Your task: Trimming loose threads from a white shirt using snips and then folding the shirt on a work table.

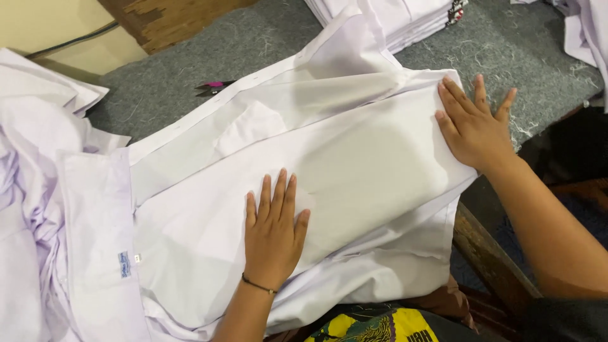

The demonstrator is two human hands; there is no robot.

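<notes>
Both palms down now: the left hand (273, 231) lies flat, fingers together, on the middle of the white shirt (354, 164) spread across the grey table (506, 57). The right hand (475, 126), fingers spread, presses its far edge. Scissors (212, 87) lie beyond.

A: Shirt (354, 164) colour?
B: White, faint lilac tint, plain. Small blue-and-white label (125, 264) at the collar.
A: Table (506, 50)?
B: Grey felt, flecked with pale threads. Scissors (214, 87) have pink handles. Stack (405, 16) is white too. Wristband (258, 285) black. Cloth (373, 326) below: yellow-green-black print.
</notes>
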